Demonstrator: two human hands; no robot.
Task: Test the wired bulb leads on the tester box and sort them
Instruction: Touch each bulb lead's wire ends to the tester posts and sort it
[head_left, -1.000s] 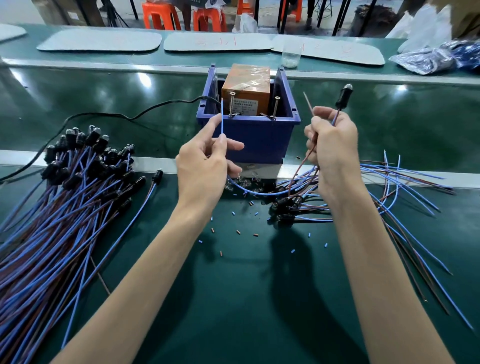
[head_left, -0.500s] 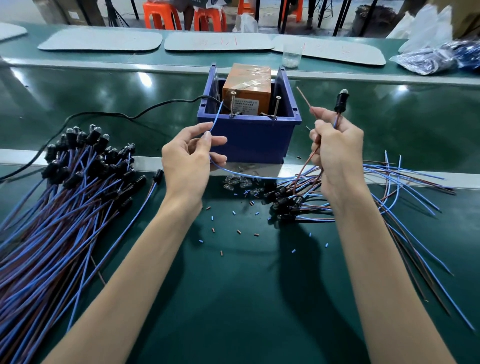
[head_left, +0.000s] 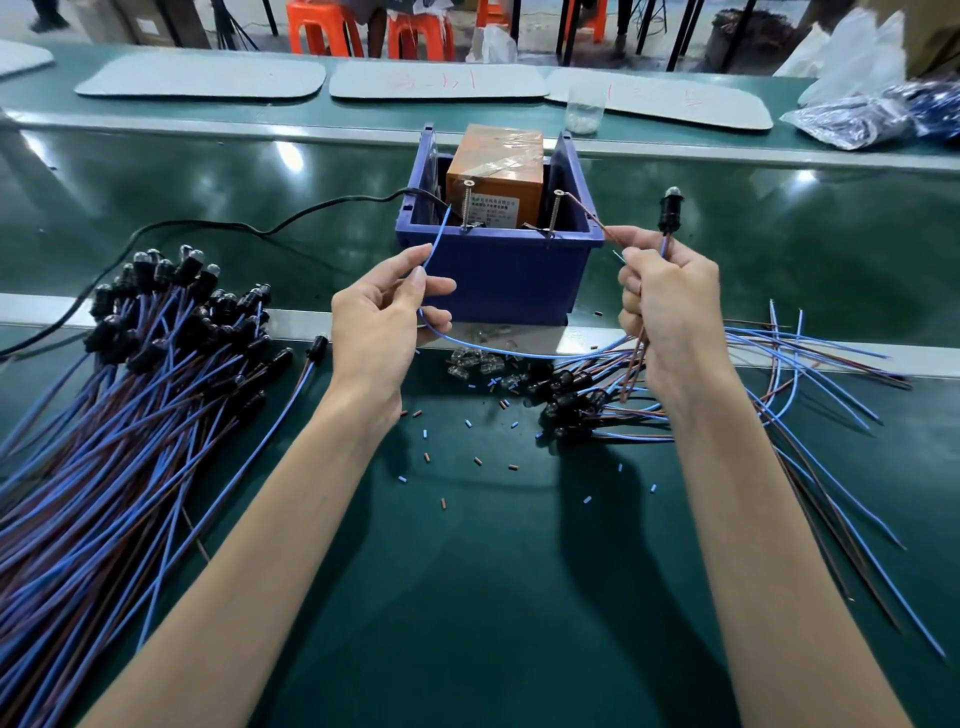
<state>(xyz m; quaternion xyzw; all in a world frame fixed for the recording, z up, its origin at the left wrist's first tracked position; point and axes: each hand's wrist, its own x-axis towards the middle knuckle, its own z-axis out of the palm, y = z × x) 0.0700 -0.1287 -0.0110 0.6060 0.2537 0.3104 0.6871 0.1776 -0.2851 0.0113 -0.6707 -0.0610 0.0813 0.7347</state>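
**Swung left: brown lead now meets the right screw post**

Half a second ago that bare tip pointed up into the air. Your right hand has since tipped it over onto the head of the post. Your left hand has barely shifted.

Nearest you, the green bench gives its widest open stretch between your forearms. Further in, cut insulation bits dot it. On your left the big pile of wired bulbs fans out, its black holders lying across the silver rail. On your right a smaller pile lies under your wrist, its wires trailing toward the right edge. Loose glass bulbs sit just before the blue bin.

Your left thumb and forefinger pinch the blue lead, the other fingers loosely curled. Its tip rises to just beside the left screw post, with a thin gap showing. Below your fingers the lead sags in an arc across to your right hand. That hand's fingers curl round both leads below the bulb holder, which stands upright above your fist, just right of the bin's corner.

The tester box sits inside that bin, and a black cable runs off to the left. Beyond lie the glossy belt, a plastic cup and grey mats.
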